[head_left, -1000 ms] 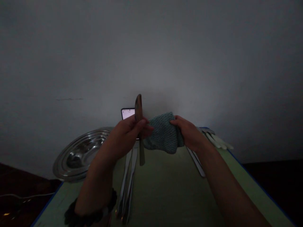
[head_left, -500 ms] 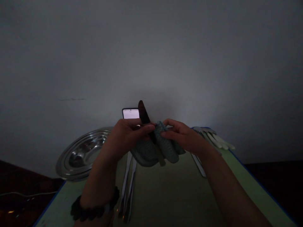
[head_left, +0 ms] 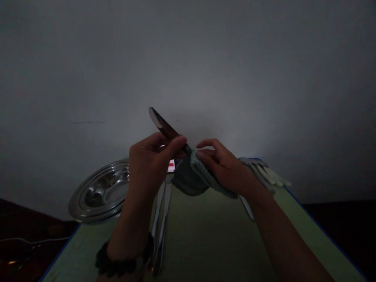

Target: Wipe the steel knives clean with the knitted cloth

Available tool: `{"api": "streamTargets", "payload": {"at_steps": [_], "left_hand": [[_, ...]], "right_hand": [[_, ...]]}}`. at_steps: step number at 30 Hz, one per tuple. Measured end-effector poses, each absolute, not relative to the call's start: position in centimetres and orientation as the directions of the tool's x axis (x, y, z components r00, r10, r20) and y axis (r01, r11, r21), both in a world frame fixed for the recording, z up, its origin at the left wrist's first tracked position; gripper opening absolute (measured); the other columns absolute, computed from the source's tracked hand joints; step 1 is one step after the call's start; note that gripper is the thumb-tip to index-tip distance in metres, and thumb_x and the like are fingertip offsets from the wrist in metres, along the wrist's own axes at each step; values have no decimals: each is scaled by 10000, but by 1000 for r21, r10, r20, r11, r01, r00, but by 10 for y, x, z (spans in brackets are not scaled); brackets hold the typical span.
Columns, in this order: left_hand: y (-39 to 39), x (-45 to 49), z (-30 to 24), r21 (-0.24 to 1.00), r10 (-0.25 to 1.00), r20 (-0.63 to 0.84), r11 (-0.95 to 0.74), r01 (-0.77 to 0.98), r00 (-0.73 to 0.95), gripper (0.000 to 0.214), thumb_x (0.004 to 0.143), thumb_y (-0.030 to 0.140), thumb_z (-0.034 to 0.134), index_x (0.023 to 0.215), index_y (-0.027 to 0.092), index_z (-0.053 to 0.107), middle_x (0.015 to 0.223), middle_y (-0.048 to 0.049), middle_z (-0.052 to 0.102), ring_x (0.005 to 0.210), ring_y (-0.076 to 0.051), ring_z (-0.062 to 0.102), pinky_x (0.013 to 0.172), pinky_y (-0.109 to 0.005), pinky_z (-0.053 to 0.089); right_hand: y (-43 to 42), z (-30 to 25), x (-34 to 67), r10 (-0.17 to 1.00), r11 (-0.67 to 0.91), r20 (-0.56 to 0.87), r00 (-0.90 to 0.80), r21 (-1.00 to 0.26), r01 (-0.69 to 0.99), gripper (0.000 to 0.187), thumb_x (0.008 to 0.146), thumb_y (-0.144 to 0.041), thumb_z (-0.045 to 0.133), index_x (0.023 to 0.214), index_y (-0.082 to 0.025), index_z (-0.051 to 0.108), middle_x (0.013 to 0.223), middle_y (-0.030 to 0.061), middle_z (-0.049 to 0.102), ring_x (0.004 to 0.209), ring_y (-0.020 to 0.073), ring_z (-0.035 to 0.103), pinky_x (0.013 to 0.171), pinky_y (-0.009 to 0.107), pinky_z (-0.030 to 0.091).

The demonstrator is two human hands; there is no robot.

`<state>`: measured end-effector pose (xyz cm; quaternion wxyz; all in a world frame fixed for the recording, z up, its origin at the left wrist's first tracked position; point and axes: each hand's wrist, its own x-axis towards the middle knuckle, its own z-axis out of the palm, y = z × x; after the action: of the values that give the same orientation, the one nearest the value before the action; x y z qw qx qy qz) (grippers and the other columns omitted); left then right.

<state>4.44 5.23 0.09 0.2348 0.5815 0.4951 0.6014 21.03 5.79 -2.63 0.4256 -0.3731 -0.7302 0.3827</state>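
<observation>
My left hand (head_left: 149, 164) is closed on a table knife (head_left: 164, 126), whose blade points up and to the left. My right hand (head_left: 223, 168) pinches a grey-green knitted cloth (head_left: 190, 181) folded around the knife's lower part, which is hidden inside the cloth. Both hands are raised above the green table (head_left: 205, 239). A dark bead bracelet (head_left: 117, 263) circles my left wrist.
Several metal knives (head_left: 161, 223) lie on the table under my left hand, and more cutlery (head_left: 266, 172) lies at the right back corner. A steel oval platter (head_left: 100, 192) sits at the left back. A lit phone (head_left: 170, 166) stands behind the hands. A grey wall is behind.
The knife has tilted from upright to slanting up-left and risen. The cloth, held open beside it before, is now wrapped around its lower part.
</observation>
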Motion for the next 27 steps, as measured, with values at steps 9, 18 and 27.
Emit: {"api": "streamTargets", "payload": {"at_steps": [9, 18, 27], "left_hand": [[53, 38, 2, 902, 896, 428, -432, -9, -115, 132, 722, 288, 714, 751, 183, 639, 610, 31, 678, 482, -109, 641, 465, -182, 536], [60, 16, -4, 901, 867, 433, -407, 151, -248, 195, 711, 345, 708, 701, 199, 577, 671, 9, 706, 533, -133, 659, 522, -226, 556], [64, 6, -7, 941, 915, 325, -339, -19, -240, 180, 722, 290, 710, 681, 201, 559, 658, 39, 685, 537, -92, 642, 547, -184, 557]], "right_hand": [[56, -19, 217, 776, 600, 355, -522, -671, 435, 344, 921, -444, 387, 687, -201, 454, 619, -53, 480, 590, 93, 430, 550, 249, 313], [58, -14, 235, 794, 547, 181, -580, -630, 551, 332, 902, -470, 405, 745, -204, 527, 666, -24, 529, 607, 113, 482, 552, 256, 338], [60, -15, 264, 840, 469, 86, -535, -610, 638, 326, 885, -474, 436, 850, -205, 616, 766, 18, 624, 687, 158, 557, 608, 288, 382]]}}
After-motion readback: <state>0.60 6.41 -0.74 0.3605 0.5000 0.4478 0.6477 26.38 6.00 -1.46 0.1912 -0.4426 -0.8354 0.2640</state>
